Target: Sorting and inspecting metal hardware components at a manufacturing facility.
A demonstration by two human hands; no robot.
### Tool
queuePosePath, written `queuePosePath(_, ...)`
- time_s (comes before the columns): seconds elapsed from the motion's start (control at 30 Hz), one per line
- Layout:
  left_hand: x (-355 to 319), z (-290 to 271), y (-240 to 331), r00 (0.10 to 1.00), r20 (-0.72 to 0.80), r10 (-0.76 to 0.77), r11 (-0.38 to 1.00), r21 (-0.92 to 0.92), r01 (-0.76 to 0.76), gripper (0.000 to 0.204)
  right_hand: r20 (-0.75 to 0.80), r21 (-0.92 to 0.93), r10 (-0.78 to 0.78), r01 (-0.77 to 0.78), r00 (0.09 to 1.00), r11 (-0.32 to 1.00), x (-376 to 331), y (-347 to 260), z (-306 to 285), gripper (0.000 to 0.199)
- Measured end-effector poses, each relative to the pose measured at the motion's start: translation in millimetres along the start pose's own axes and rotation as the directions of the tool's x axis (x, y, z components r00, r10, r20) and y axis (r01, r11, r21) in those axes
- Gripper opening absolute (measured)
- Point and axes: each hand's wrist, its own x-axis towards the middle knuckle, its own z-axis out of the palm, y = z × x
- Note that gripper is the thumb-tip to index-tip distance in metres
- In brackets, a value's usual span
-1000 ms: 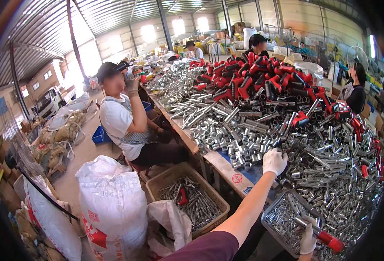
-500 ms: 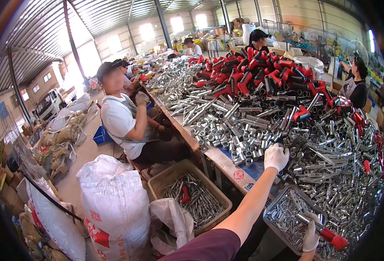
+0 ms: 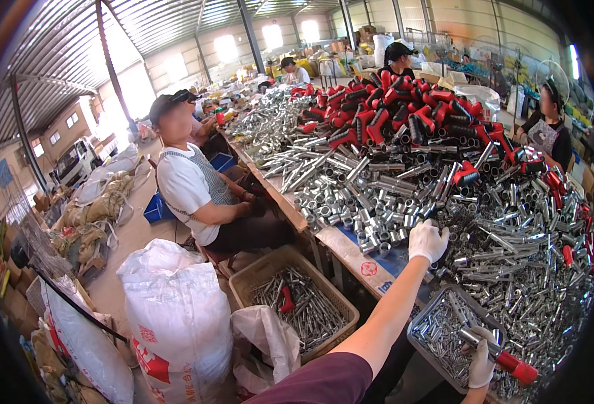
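Observation:
My left hand (image 3: 429,242), in a white glove, reaches onto the heaped table. Its fingers are curled at the edge of a patch of small dark parts (image 3: 458,237); the fingertips are hidden, so what they hold cannot be made out. Just left of it lie short shiny metal sockets (image 3: 386,225). Lower right, my gloved right hand (image 3: 482,367) is closed around a tool with a metal tube and a red-and-black handle (image 3: 517,368). That tool is above the edge of a grey tray (image 3: 414,331) holding small metal pieces.
Red-and-black handles (image 3: 404,111) form a high mound at the back. Loose metal parts (image 3: 512,249) cover the right side. A tan crate (image 3: 351,316) of metal rods and a white sack (image 3: 176,310) stand on the floor. A co-worker (image 3: 192,182) sits left; others sit around the table.
The co-worker on the left has lowered a raised gloved hand toward the lap. The person at far right has turned toward the table. My hands are almost unchanged.

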Motion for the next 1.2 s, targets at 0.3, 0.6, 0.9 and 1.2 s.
queuePosePath(0.3, 1, -3, 1, 0.999, 0.051, -0.003, 1.000, 0.012, 0.002, 0.058, -0.006, 0.016, 0.017, -0.017, 1.000, 1.000, 0, -2, 1, 0.053)
queuePosePath(0.6, 0, 5, -2, 0.997, -0.059, 0.041, 0.999, -0.015, -0.042, 0.057, -0.003, -0.013, -0.006, 0.006, 1.000, 1.000, 0, -12, 6, 0.052)
queuePosePath(0.9, 0, 4, -1, 0.998, -0.058, 0.031, 0.999, 0.039, -0.029, 0.054, 0.015, -0.021, -0.010, 0.010, 1.000, 1.000, 1, -3, 1, 0.051)
queuePosePath(1.2, 1, 4, -1, 0.999, -0.031, 0.035, 0.999, 0.034, -0.034, 0.055, 0.019, -0.017, -0.006, 0.007, 1.000, 1.000, 0, -18, 9, 0.052)
